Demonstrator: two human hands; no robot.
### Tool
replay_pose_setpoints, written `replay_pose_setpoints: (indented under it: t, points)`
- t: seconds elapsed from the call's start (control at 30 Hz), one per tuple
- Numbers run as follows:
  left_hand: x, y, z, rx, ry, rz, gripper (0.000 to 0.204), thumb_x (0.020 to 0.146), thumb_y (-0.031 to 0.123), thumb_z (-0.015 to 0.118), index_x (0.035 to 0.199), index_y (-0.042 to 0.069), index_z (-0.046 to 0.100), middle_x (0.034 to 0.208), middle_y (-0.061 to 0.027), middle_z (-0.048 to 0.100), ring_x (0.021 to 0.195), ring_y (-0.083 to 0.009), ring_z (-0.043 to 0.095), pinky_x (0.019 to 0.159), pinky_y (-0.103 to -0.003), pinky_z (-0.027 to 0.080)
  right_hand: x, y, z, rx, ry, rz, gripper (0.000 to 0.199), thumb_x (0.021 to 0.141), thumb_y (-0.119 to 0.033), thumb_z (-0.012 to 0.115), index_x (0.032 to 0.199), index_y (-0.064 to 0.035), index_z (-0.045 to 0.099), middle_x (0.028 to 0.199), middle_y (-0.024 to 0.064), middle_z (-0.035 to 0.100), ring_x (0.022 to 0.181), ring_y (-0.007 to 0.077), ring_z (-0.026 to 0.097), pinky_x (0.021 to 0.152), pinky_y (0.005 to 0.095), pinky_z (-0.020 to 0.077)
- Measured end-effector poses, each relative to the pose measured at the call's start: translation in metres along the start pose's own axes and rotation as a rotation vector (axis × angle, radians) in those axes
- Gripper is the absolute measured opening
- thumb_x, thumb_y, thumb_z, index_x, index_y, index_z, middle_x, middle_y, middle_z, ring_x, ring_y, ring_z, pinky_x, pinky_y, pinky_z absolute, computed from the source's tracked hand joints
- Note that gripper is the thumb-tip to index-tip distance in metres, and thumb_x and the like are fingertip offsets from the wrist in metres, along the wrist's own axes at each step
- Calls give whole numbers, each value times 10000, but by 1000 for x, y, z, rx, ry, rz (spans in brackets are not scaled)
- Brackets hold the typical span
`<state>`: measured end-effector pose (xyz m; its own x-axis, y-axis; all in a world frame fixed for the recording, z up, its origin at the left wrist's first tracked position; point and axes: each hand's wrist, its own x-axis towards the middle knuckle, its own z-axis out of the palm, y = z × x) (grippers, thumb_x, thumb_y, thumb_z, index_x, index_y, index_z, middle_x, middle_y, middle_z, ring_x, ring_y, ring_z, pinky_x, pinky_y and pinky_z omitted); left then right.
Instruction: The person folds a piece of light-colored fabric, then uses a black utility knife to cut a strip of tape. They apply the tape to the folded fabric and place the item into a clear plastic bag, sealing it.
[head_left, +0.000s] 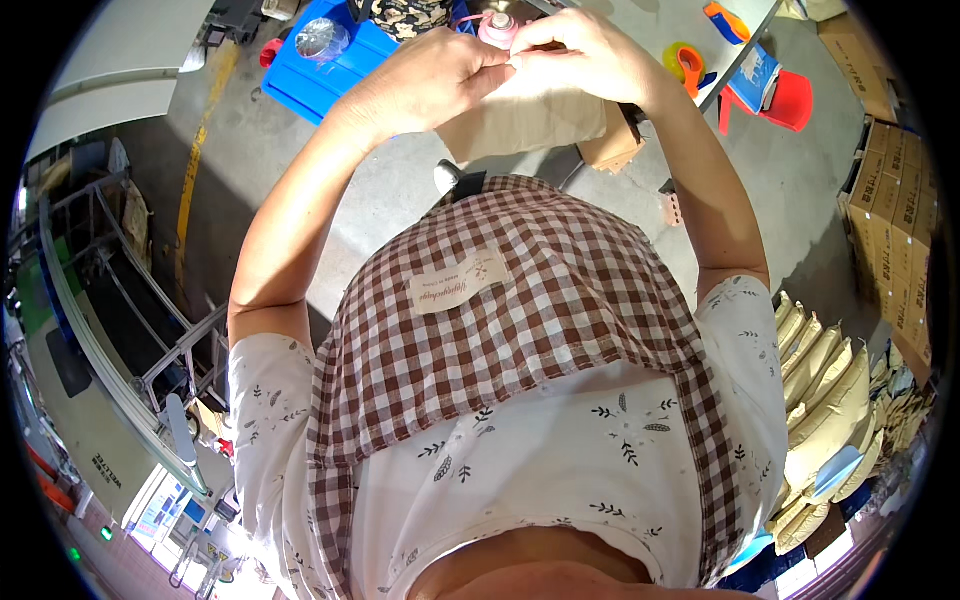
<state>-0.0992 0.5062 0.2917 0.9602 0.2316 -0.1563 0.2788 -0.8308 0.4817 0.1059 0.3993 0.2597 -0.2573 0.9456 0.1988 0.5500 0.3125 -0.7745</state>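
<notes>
My left hand (435, 80) and my right hand (580, 55) meet at the top of the view, fingertips pinched together on the upper edge of a flat brown paper bag (525, 125). The bag hangs down from my fingers in front of my chest. Both hands grip its top edge side by side. Just behind my fingers stands a small pink bottle (497, 27) on a grey table (650, 25). A brown checked apron (520, 320) over a white patterned shirt fills the lower middle of the view.
A blue crate (320, 70) with a clear round item sits on the floor at upper left. Orange tape dispensers (690, 62) lie on the table. A red stool (790, 100), stacked cardboard boxes (890, 200), tan filled sacks (830, 390) at right, and a metal rack (110, 300) at left.
</notes>
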Motion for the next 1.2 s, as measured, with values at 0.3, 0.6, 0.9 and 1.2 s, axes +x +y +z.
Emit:
replay_pose_setpoints:
  t: [0.3, 0.6, 0.9, 1.2]
  points:
    - [4, -7, 3, -112, 64, 52, 338, 1051, 316, 587, 996, 16, 732, 706, -182, 649, 643, -312, 633, 662, -436, 510, 1, 20, 7, 195, 58, -15, 115, 905, -93, 672, 928, 7, 724, 745, 116, 661, 679, 163, 602, 654, 321, 489]
    - [11, -15, 4, -183, 59, 37, 296, 1027, 280, 639, 1056, 1, 733, 712, -166, 650, 619, -177, 602, 636, -370, 497, 5, 23, -8, -18, -33, 95, 172, 921, -187, 709, 987, -36, 759, 816, 108, 700, 732, 174, 633, 678, 348, 496]
    - [10, -26, 5, -305, 100, 110, 330, 1019, 303, 654, 1207, 44, 731, 885, -176, 750, 745, -202, 708, 747, -335, 557, 12, 6, -17, 22, -68, 166, 207, 926, -222, 703, 1012, -45, 766, 824, 115, 710, 742, 194, 653, 701, 345, 513]
    - [4, -3, -5, 43, 201, 100, 304, 1026, 307, 631, 1096, 38, 754, 794, -155, 712, 722, -276, 703, 701, -411, 561, 11, 3, -18, -85, -57, 145, 142, 898, -155, 688, 880, -14, 691, 730, 105, 640, 664, 151, 583, 630, 321, 474]
